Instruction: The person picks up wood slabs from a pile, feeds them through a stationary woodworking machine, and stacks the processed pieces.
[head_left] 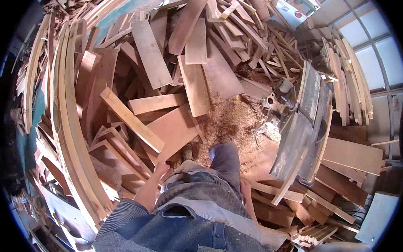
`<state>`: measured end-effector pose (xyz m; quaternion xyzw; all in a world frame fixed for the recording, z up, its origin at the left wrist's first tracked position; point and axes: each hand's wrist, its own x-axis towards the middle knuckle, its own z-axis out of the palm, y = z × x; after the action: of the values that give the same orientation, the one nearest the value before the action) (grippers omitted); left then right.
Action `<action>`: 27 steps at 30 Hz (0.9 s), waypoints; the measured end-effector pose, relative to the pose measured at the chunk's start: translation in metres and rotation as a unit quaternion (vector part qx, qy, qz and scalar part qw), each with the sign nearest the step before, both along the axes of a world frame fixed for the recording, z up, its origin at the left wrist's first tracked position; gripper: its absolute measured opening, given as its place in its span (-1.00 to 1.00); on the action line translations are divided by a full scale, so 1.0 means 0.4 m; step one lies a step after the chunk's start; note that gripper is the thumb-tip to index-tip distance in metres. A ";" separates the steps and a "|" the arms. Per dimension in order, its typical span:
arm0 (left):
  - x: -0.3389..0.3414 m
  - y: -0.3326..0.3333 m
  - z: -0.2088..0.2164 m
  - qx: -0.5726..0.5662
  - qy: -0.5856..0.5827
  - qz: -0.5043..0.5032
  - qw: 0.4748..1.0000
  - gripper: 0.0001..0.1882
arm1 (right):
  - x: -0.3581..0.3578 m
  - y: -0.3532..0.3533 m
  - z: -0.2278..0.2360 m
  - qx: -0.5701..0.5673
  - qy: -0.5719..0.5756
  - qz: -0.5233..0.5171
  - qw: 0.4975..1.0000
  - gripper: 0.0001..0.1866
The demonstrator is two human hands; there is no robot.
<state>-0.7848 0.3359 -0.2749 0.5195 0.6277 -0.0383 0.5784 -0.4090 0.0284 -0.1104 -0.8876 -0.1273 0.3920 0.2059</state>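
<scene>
My left hand (162,169) is held low beside my left thigh, close to the lower end of a wide reddish-brown board (174,128). Whether it touches that board, and how its fingers lie, is too small to make out. Just above it ends a narrow pale plank (131,119), which leans across the pile. My right hand (245,188) hangs against my right thigh, left of some light wood strips (274,190); its fingers do not show clearly. My legs in grey trousers (227,159) stand at the edge of a sawdust-covered floor patch (224,122).
Loose boards (150,53) are heaped ahead and to the left. Long curved-looking planks (62,121) stand along my left. On the right is a metal machine table (294,133) with a motor-like part (273,99) beside it. More boards (349,153) and windows (370,56) lie beyond.
</scene>
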 end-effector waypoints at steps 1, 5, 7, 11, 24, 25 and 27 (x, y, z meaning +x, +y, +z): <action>-0.022 -0.005 -0.028 0.004 0.056 -0.036 0.998 -0.45 | 0.016 -0.006 -0.015 -0.007 -0.002 0.037 0.999 -0.56; -0.051 0.015 -0.023 -0.030 0.090 -0.043 0.995 -0.56 | 0.021 -0.069 -0.116 0.154 0.043 -0.047 0.986 -0.59; -0.088 0.070 -0.057 0.092 0.108 -0.124 0.982 -0.76 | -0.025 -0.026 -0.098 0.253 0.252 -0.313 0.880 -0.66; -0.042 0.200 0.050 0.113 0.067 0.034 0.991 -0.84 | 0.016 0.021 -0.107 0.135 0.229 -0.204 0.942 -0.71; -0.285 0.768 0.932 0.488 0.605 -0.029 0.629 -0.24 | 0.402 0.428 -0.101 0.109 0.234 -0.152 0.954 -0.80; -0.327 0.795 0.953 0.437 0.607 -0.007 0.664 -0.16 | 0.422 0.444 -0.093 0.109 0.234 -0.118 0.959 -0.77; -0.449 0.824 0.903 0.360 0.606 0.035 0.708 0.05 | 0.434 0.460 -0.123 0.110 0.197 -0.085 0.971 -0.75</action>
<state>-0.9645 0.6656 0.0863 0.5307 0.8274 -0.0963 -0.1564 -0.2355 0.2124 -0.1597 -0.7724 -0.0506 0.5239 0.3556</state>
